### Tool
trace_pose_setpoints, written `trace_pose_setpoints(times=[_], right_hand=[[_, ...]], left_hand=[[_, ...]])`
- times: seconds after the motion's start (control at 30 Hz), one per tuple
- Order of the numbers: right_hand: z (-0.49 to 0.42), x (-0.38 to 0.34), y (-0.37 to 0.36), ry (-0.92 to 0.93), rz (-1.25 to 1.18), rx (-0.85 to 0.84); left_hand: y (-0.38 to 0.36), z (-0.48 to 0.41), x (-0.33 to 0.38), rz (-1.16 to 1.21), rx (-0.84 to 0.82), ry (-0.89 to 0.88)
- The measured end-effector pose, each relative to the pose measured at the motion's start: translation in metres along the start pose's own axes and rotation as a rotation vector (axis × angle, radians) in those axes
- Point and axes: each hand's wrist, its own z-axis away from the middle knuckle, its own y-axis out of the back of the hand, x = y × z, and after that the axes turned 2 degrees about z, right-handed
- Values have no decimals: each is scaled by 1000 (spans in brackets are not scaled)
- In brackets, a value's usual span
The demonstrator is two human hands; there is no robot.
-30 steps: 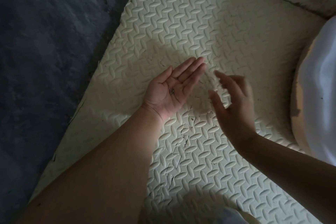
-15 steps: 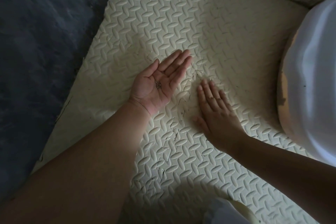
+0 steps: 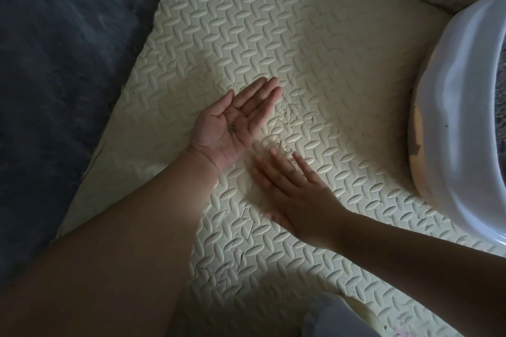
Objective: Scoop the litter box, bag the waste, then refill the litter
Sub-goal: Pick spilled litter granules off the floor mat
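Dark litter grains (image 3: 232,127) sit in the palm of the left hand (image 3: 235,120), which lies palm-up with fingers straight and together. Just beside its wrist the right hand (image 3: 297,191) lies palm-down and blurred, fingers straight and slightly spread, gripping nothing. Beneath both is a cream foam mat (image 3: 315,49) embossed with oval ridges. Right of the right hand curves the smooth white plastic litter box (image 3: 460,107); left of the left arm lies dark grey floor (image 3: 54,90).
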Motion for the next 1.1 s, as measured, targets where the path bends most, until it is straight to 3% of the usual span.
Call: trace_pose_setpoints(times=[0.17, 0.3, 0.5, 0.7, 0.9, 1.0, 1.1], right_hand=[[0, 30, 2, -190, 45, -42], [-1, 50, 6, -235, 21, -34], [-15, 73, 14, -277, -227, 46], [-34, 83, 13, -51, -163, 11], [-6, 65, 0, -37, -206, 57], [2, 63, -4, -20, -294, 124], [1, 60, 2, -150, -477, 333]], left_hand=[[1, -1, 0, -25, -39, 6], [2, -2, 1, -15, -53, 8], [2, -2, 1, -19, -52, 2], [1, -2, 1, -32, -46, 0], [1, -1, 1, -46, -50, -1], [1, -2, 1, -51, -50, 5], [2, -3, 1, -63, -42, 8]])
